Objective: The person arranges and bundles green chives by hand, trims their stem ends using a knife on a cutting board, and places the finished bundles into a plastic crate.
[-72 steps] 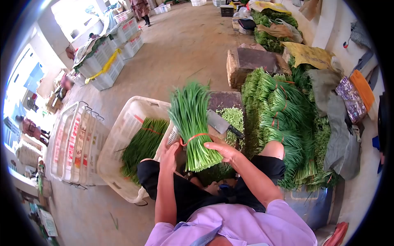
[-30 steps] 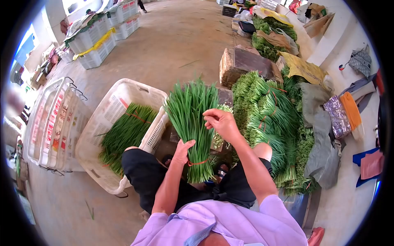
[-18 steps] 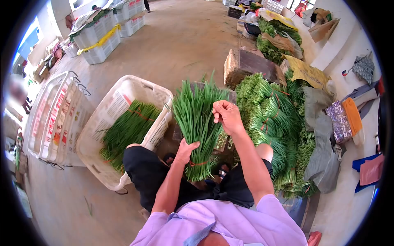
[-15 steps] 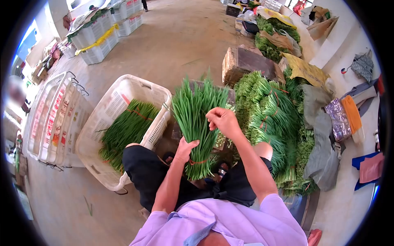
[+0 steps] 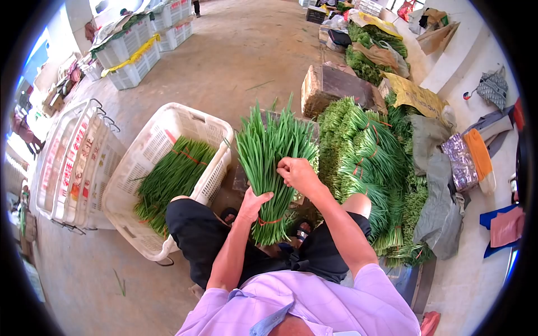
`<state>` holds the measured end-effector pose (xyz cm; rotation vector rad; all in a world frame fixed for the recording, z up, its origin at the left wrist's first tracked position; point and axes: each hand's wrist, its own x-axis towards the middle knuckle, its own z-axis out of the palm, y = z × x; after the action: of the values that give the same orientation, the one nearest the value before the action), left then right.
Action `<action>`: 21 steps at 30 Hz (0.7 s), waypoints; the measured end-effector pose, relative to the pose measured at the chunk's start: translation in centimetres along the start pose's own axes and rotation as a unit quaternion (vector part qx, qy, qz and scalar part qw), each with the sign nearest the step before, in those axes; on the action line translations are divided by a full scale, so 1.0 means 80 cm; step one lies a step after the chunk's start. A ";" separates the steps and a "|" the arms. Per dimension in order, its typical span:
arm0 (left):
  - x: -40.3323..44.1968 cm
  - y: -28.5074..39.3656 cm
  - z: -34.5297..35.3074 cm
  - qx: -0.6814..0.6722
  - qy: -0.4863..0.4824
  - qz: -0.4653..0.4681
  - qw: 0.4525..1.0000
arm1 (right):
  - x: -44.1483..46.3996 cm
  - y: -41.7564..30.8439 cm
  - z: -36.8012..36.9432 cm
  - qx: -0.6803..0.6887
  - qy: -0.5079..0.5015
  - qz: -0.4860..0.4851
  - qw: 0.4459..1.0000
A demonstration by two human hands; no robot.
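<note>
My left hand [image 5: 255, 204] grips a thick bunch of garlic chives [image 5: 273, 148] low down, just above a red band [image 5: 270, 222] that circles the stems. The bunch stands upright between my knees, green tips away from me and pale cut ends toward me. My right hand [image 5: 298, 174] lies against the right side of the leaves, its fingertips pinched together. Whether a single leaf sits in that pinch is too small to make out. To the left, a white plastic crate [image 5: 120, 193] holds more banded chives [image 5: 174, 179].
Stacked white crates [image 5: 78, 168] stand at the far left. On my right lies a big heap of green bundles [image 5: 372, 168], partly covered by grey sacking [image 5: 440, 207]. A brown box [image 5: 342, 89] sits ahead, with covered crates [image 5: 131, 53] farther back left.
My right hand has moved slightly down and left, into the leaves. The left hand keeps its grip on the bunch, whose tips are spread a little wider to the right.
</note>
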<state>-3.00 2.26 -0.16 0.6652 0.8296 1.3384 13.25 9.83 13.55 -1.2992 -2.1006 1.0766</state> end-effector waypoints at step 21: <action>0.001 0.002 0.000 0.021 0.001 0.009 1.000 | 0.006 0.005 -0.015 0.612 0.046 0.039 0.788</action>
<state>-3.09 2.33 -0.06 0.7055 0.8560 1.3415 14.12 10.83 13.95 -0.6885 -0.8095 1.8505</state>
